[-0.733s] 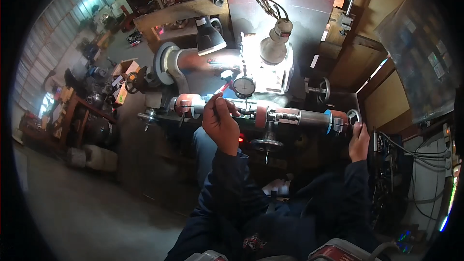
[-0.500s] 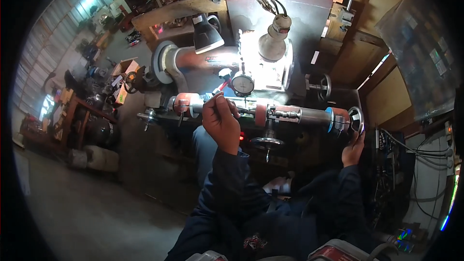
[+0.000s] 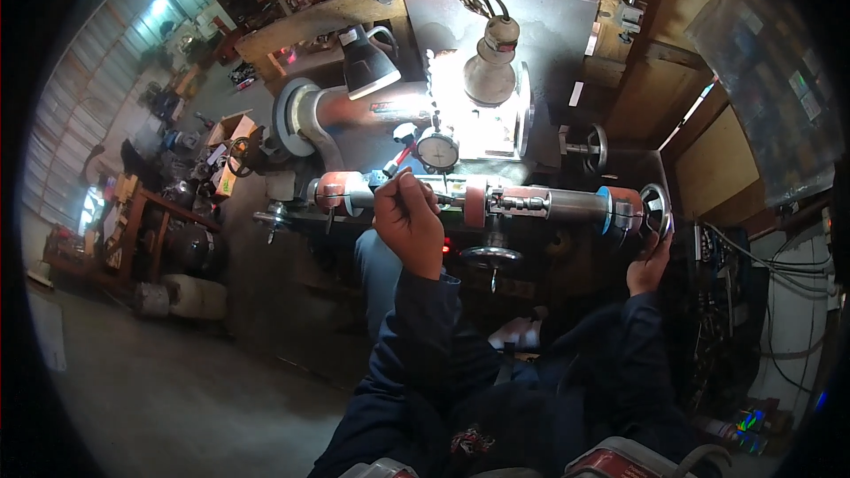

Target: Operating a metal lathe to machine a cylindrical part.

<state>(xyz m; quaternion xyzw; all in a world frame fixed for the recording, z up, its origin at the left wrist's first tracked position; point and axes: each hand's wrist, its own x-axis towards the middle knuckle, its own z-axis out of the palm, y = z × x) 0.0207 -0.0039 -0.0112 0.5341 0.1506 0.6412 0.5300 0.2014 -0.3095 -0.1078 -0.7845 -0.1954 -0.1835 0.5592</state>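
Observation:
My left hand (image 3: pixel 409 223) is raised at the middle of the machine, its fingers closed in a pinch near the slender metal shaft (image 3: pixel 452 201); what the fingertips hold is hidden. Just above them stands a round dial gauge (image 3: pixel 437 151), beside a red-handled piece (image 3: pixel 398 159). On the right, the fingers of my right hand (image 3: pixel 651 267) are wrapped at the lower rim of a metal handwheel (image 3: pixel 656 205) at the end of the tailstock (image 3: pixel 575 205). An orange-red headstock collar (image 3: pixel 338 192) lies left of my left hand.
A bright work lamp (image 3: pixel 490 75) and a black lamp (image 3: pixel 368 69) hang over the grinding wheel housing. Below the shaft is another handwheel (image 3: pixel 491 256). A second handwheel (image 3: pixel 591 149) sits behind at right. Cluttered shelving (image 3: pixel 133 221) and a cardboard box (image 3: pixel 232 150) stand to the left.
The view has shifted slightly, so the machine sits a little differently in it. Both hands keep their places, the left pinched by the shaft and the right on the handwheel.

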